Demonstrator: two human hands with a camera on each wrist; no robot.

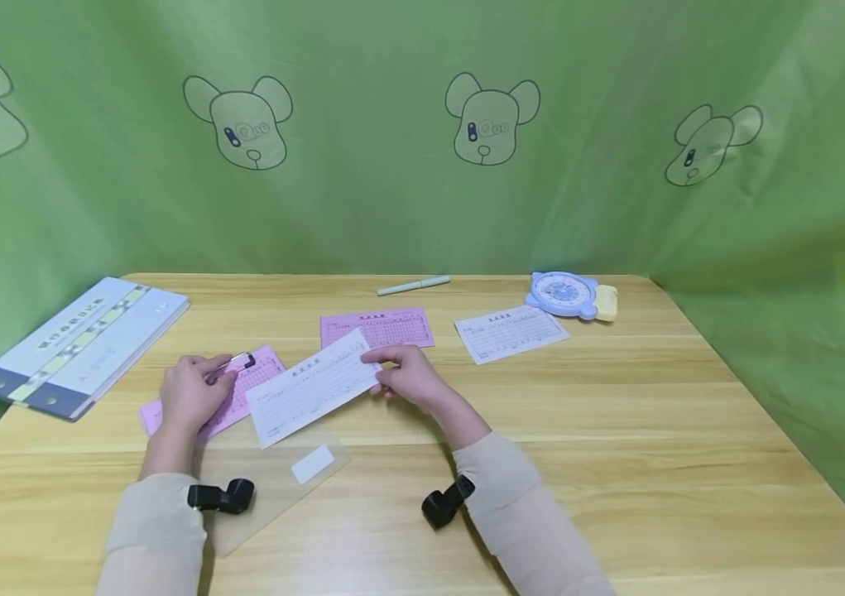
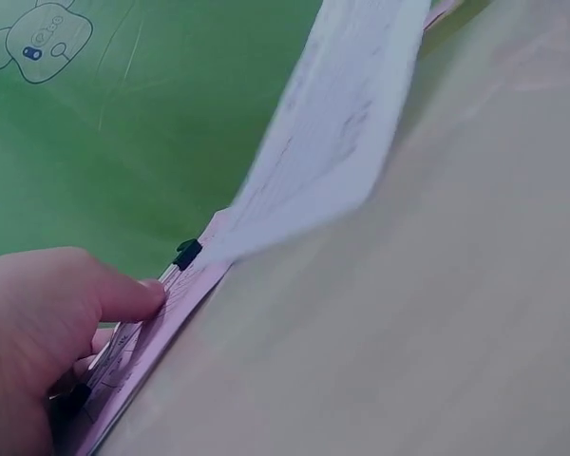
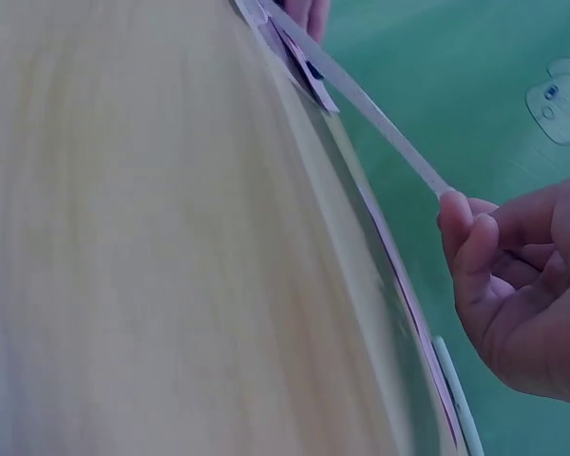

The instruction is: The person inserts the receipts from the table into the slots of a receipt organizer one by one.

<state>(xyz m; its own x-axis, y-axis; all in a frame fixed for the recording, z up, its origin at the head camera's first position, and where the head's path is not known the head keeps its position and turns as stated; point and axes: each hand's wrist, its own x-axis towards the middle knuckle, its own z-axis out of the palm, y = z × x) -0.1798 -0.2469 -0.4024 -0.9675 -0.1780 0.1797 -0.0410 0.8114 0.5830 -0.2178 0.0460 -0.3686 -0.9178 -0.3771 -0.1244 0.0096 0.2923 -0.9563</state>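
Observation:
My left hand [image 1: 191,393] grips the metal clip [image 1: 231,367] with black ends at the head of a clear clipboard [image 1: 261,501]. A pink printed form [image 1: 261,372] lies at the clip, partly hidden by that hand. In the left wrist view the thumb [image 2: 133,299] lies over the clip. With thumb and fingers, my right hand [image 1: 410,374] pinches the right end of a white printed form [image 1: 310,389]. The form is raised and slants across the clipboard; its left end is near the pink form. In the right wrist view it appears nearly edge-on.
Behind lie another pink form [image 1: 407,327], a light green pen [image 1: 413,285] and another white form [image 1: 511,333]. A blue toy-like clock [image 1: 562,294] with a cream-coloured piece stands at the back right. At the far left is a blue-and-white folder [image 1: 83,339]. Green curtain surrounds the table.

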